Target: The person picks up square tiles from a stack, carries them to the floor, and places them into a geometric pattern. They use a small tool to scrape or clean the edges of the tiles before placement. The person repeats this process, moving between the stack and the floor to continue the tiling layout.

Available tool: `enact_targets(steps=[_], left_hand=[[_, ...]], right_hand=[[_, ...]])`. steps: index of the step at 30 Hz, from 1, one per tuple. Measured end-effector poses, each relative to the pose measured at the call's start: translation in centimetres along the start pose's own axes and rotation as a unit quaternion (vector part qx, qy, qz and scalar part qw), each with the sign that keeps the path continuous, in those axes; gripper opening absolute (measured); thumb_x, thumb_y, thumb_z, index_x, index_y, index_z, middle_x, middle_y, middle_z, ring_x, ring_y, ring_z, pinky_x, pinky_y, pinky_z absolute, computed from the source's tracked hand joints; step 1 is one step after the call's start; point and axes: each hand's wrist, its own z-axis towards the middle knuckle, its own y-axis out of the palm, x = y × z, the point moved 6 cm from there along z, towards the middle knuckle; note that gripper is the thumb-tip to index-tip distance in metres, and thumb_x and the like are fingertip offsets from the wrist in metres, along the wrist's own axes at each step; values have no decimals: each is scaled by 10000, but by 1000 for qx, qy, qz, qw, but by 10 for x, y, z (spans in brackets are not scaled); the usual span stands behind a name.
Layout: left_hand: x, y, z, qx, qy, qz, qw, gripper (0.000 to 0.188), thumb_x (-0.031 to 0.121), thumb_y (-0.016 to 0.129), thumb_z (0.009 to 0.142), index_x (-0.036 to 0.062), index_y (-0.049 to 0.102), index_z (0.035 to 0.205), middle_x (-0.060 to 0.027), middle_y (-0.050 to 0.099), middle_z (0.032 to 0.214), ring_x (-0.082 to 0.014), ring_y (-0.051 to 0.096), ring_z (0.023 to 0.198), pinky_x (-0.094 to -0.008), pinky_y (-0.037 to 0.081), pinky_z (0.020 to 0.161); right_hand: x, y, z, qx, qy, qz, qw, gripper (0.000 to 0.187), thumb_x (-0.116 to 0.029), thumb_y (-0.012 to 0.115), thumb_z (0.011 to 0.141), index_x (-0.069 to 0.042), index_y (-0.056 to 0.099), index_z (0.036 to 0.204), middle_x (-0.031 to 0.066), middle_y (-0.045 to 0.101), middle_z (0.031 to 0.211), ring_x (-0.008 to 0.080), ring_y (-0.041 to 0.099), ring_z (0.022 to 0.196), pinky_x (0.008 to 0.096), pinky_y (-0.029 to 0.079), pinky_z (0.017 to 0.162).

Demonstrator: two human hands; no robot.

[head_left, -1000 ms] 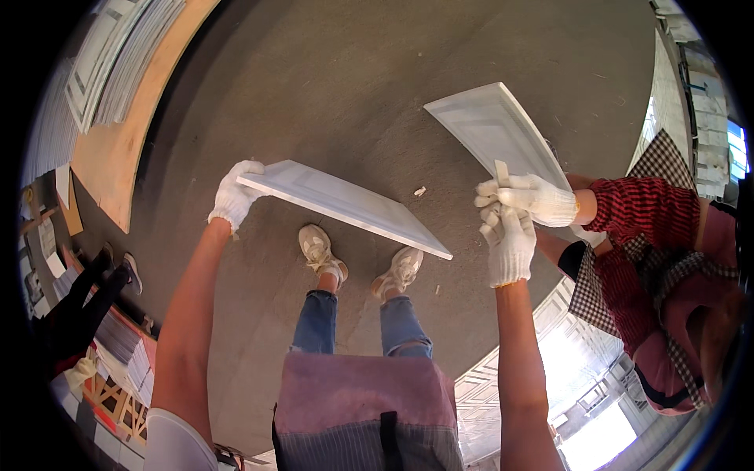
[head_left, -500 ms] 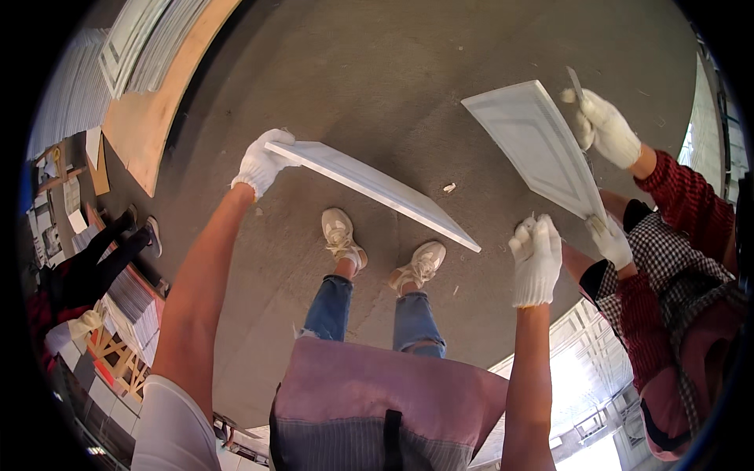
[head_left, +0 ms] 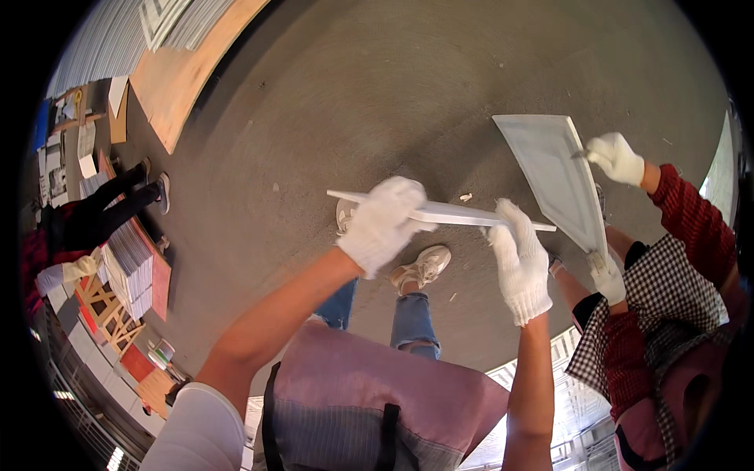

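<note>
moved left hand (head_left: pixel 385 226) inward along panel (head_left: pixel 458 213) since half a second ago, from its left end to left of middle; brought right hand (head_left: pixel 521 263) up beside right end; swung panel closer to level across view. found panel off floor (head_left: pixel 330 94), before apron (head_left: pixel 393 353), just beyond shoe (head_left: pixel 424 265). read long axis as left to right, right end slightly nearer apron, seen nearly edge-on; could not make out markings. noted left fingers wrapped around panel, motion-blurred; right fingers bent, narrow gap to thumb, cannot tell whether gripping. logged second panel (head_left: pixel 554 173) at right, between co-worker's hands (head_left: pixel 617 159).
</note>
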Motion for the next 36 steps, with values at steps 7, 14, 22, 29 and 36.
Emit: enact_targets(steps=[7, 14, 22, 29, 36], left_hand=[[58, 39, 25, -16, -31, -23, 999, 251, 262, 696, 829, 59, 570, 905, -105, 589, 941, -302, 616, 888, -416, 517, 765], [29, 47, -15, 6, -78, -102, 992, 285, 218, 686, 844, 101, 642, 1100, -103, 646, 1045, -315, 621, 976, -417, 507, 836], [-11, 26, -16, -104, -58, -43, 992, 330, 218, 708, 809, 94, 666, 1113, -92, 674, 1056, -285, 619, 1036, -395, 458, 940], [-62, 25, -12, -151, -111, 16, 982, 349, 255, 720, 789, 170, 685, 1126, -35, 692, 1024, -249, 638, 1012, -408, 492, 922], [-76, 46, -22, -166, 53, 65, 982, 192, 201, 707, 774, 195, 726, 965, -36, 692, 900, -252, 657, 941, -389, 531, 836]], right_hand=[[-30, -16, 28, -59, -203, -377, 902, 512, -193, 773, 711, -152, 644, 1205, 141, 634, 1104, 349, 575, 1101, 442, 456, 974], [-13, -6, 40, -90, -212, -436, 870, 205, -127, 688, 770, -148, 712, 973, 72, 631, 923, 310, 606, 943, 403, 513, 831], [3, 9, 20, -103, -202, -326, 917, 203, -98, 673, 802, -119, 689, 1004, 115, 703, 1009, 326, 664, 965, 405, 534, 828], [13, 18, -10, -75, -170, -308, 933, 219, -81, 692, 792, -109, 688, 1010, 137, 688, 924, 344, 672, 847, 396, 538, 744], [42, 11, -55, -55, -138, -302, 942, 280, 7, 709, 795, -48, 663, 1065, 147, 697, 1028, 308, 687, 944, 339, 540, 820]])
